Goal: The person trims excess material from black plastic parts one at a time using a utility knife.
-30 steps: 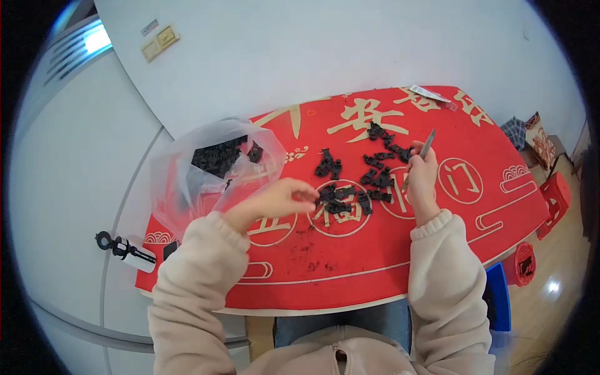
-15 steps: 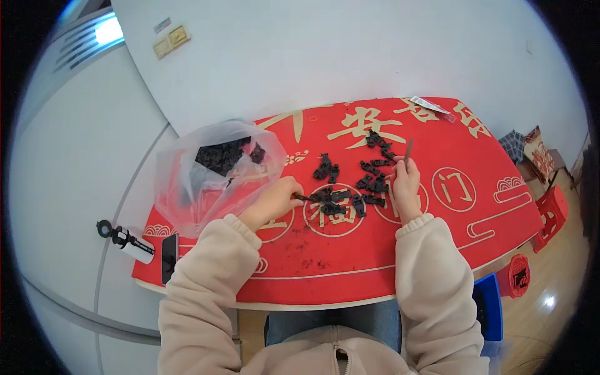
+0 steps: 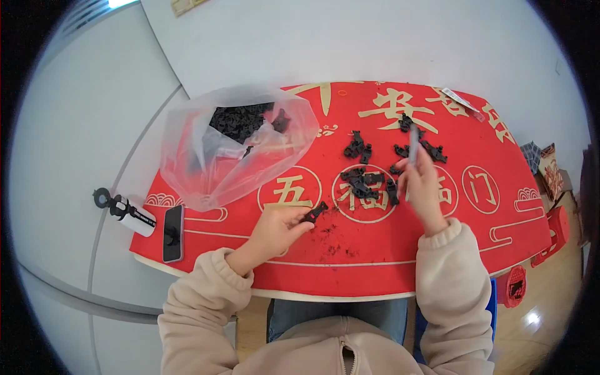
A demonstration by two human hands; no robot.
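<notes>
Between the thumb and fingers of my left hand (image 3: 275, 231) is a small black part (image 3: 314, 212), held above the red tabletop. My right hand (image 3: 421, 187) grips a thin grey blade-like tool (image 3: 414, 145) that points up and away from me. Several loose black parts (image 3: 359, 183) lie in clusters between and beyond my hands. Some of them are hidden behind my right hand. Dark crumbs (image 3: 334, 240) are scattered on the red cloth right of my left hand.
An open clear plastic bag (image 3: 275, 164) full of black parts stands at the left. A phone (image 3: 174, 233) and a white bottle (image 3: 136, 220) lie near the left edge. A paper packet (image 3: 461, 101) is at the back right. A red basket (image 3: 515, 286) sits on the floor.
My left hand has taken hold of a black part and drawn it nearer to me, away from the cluster. The tool in my right hand now points more upright. The view has shifted.
</notes>
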